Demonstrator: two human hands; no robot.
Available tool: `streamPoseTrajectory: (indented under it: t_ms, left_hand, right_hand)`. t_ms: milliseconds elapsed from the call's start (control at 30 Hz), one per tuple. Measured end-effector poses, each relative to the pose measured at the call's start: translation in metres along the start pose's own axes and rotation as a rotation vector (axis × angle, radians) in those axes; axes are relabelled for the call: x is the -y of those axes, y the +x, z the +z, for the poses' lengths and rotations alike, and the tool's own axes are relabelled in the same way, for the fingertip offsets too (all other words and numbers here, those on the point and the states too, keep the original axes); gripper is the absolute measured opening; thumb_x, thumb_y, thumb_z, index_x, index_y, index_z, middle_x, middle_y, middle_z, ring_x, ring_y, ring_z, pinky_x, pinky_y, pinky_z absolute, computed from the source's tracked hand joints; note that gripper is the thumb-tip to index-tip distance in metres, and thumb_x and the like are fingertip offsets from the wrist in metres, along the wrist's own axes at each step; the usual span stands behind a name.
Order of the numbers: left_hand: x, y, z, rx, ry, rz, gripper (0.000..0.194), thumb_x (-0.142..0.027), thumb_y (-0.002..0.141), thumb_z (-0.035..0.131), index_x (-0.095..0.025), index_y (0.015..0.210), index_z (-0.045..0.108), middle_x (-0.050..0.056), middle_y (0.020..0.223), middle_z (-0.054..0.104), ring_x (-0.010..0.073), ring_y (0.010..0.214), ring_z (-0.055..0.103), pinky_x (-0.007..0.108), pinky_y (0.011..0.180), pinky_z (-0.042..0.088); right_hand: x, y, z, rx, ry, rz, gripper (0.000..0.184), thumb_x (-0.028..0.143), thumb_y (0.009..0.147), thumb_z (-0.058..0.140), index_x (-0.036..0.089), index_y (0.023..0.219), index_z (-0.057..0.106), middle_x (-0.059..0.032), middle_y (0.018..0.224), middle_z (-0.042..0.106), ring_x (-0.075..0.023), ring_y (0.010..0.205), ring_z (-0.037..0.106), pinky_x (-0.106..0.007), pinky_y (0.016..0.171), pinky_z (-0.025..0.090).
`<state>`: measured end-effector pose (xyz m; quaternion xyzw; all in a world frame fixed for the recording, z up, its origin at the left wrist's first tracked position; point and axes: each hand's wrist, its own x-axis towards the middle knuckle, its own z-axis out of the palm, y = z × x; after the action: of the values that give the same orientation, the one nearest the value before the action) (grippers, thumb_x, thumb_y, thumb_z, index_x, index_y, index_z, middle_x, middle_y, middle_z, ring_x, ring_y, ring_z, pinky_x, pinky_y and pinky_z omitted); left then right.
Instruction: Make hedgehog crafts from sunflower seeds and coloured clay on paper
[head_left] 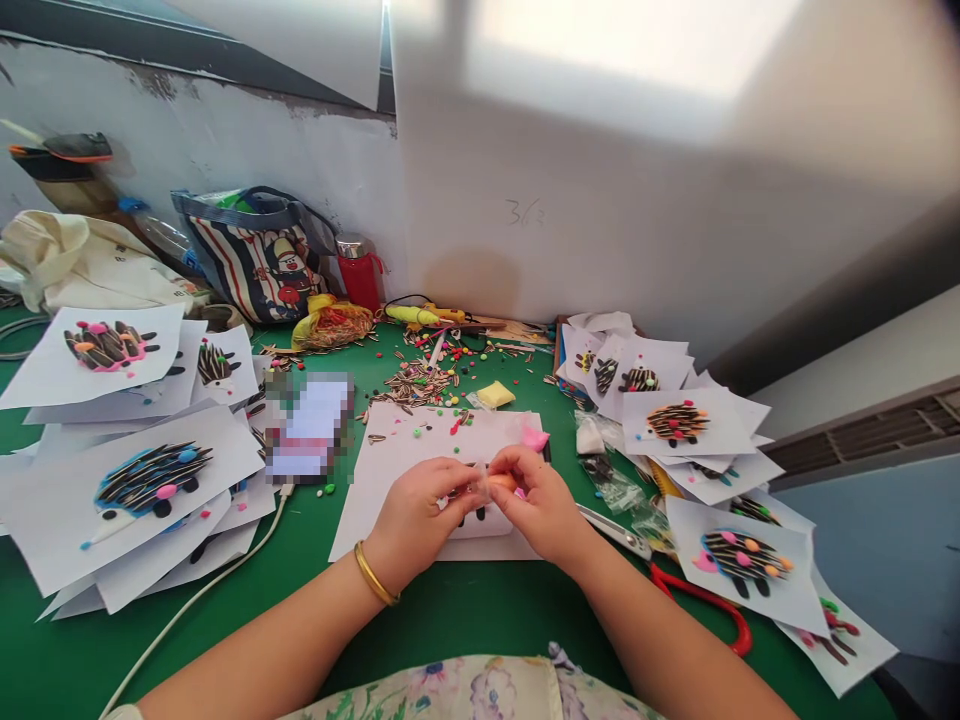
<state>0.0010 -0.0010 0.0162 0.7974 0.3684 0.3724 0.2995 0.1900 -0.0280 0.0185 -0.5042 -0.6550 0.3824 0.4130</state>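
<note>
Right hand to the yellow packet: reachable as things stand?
Probably yes: the yellow packet lies by the far edge of the white sheet, and nothing tall seems to stand between. The right hand appears to be pinching an orange lump, though, so it looks occupied.

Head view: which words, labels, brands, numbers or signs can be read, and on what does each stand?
"36", apparently, handwritten digits on the white panel; a fainter mark after them is unclear.
Cream cloth bag: small dark marks, too blurred to read.
Phone: screen pixelated, nothing readable.
I can make out no other text.
</note>
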Motion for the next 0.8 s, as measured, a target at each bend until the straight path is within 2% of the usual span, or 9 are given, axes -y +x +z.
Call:
streamPoseTrajectory:
  t_ms: [133, 333, 533, 633, 800]
  left_hand:
    - [0.001, -0.002, 0.001, -0.038, 0.17, 0.114, 0.008, -0.02, 0.087, 0.064, -0.02, 0.086, 0.071, 0.005, 0.091, 0.071, 0.018, 0.083, 0.065, 0.031, 0.075, 0.053]
    - [-0.003, -0.005, 0.001, -0.142, 0.273, 0.27, 0.007, -0.016, 0.087, 0.062, -0.018, 0.084, 0.067, 0.007, 0.096, 0.07, 0.0212, 0.092, 0.063, 0.037, 0.081, 0.052]
    - [-0.005, -0.006, -0.003, -0.136, 0.333, 0.278, 0.005, -0.016, 0.086, 0.063, -0.02, 0.087, 0.066, 0.007, 0.099, 0.07, 0.0229, 0.098, 0.061, 0.041, 0.088, 0.049]
    - [-0.004, -0.005, -0.002, -0.104, 0.347, 0.263, 0.006, -0.018, 0.088, 0.061, -0.021, 0.089, 0.067, 0.007, 0.102, 0.069, 0.0234, 0.1, 0.06, 0.041, 0.089, 0.049]
    - [-0.003, -0.002, -0.002, -0.064, 0.36, 0.277, 0.013, -0.016, 0.089, 0.057, -0.02, 0.08, 0.065, 0.006, 0.097, 0.068, 0.0224, 0.097, 0.058, 0.04, 0.088, 0.048]
  right_hand:
    - [0.007, -0.002, 0.0, 0.06, -0.085, -0.03, 0.007, 0.026, 0.093, 0.057, 0.022, 0.087, 0.058, 0.0013, 0.077, 0.064, -0.0134, 0.072, 0.059, -0.025, 0.069, 0.046]
    - [0.011, -0.005, -0.002, 0.024, -0.25, -0.163, 0.006, 0.02, 0.092, 0.055, 0.022, 0.089, 0.059, -0.0002, 0.081, 0.063, -0.0136, 0.073, 0.056, -0.025, 0.068, 0.043]
    - [0.013, -0.007, -0.002, -0.019, -0.305, -0.184, 0.008, 0.02, 0.092, 0.053, 0.021, 0.085, 0.056, -0.0006, 0.079, 0.06, -0.0135, 0.069, 0.053, -0.026, 0.065, 0.042]
    - [0.011, -0.006, 0.0, 0.003, -0.29, -0.178, 0.008, 0.02, 0.093, 0.051, 0.022, 0.087, 0.056, -0.0011, 0.08, 0.06, -0.0141, 0.07, 0.054, -0.026, 0.065, 0.043]
    - [0.008, -0.005, -0.001, 0.036, -0.282, -0.178, 0.007, 0.019, 0.092, 0.052, 0.022, 0.087, 0.056, -0.0004, 0.08, 0.061, -0.014, 0.07, 0.054, -0.026, 0.065, 0.043]
